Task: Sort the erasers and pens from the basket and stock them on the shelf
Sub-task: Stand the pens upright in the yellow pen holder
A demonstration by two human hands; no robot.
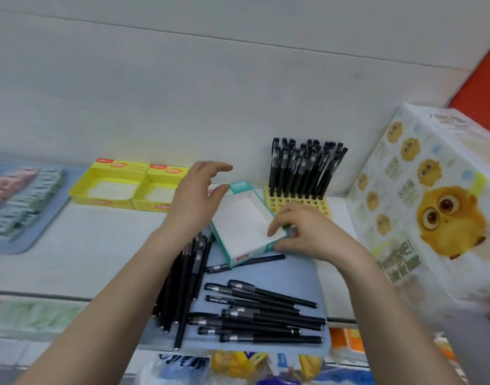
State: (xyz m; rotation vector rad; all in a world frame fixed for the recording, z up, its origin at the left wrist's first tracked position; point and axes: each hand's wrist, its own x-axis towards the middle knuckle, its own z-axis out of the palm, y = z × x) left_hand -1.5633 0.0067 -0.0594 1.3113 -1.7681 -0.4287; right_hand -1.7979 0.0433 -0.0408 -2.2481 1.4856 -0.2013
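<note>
Head view: your right hand (307, 234) pinches the near right edge of the empty teal box (243, 226) on the shelf (99, 245). Your left hand (196, 195) is relaxed, thumb at the far corner. Loose pens (260, 312) lie on the blue mat (302, 273) just in front. Likely step: seating the box. Next: free a hand and gather pens.

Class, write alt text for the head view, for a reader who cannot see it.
On a shelf, the right hand pinches the near corner of an empty teal-edged box; the left hand touches its far end. Loose black pens lie on a blue mat in front; more stand in a yellow holder behind.
</note>
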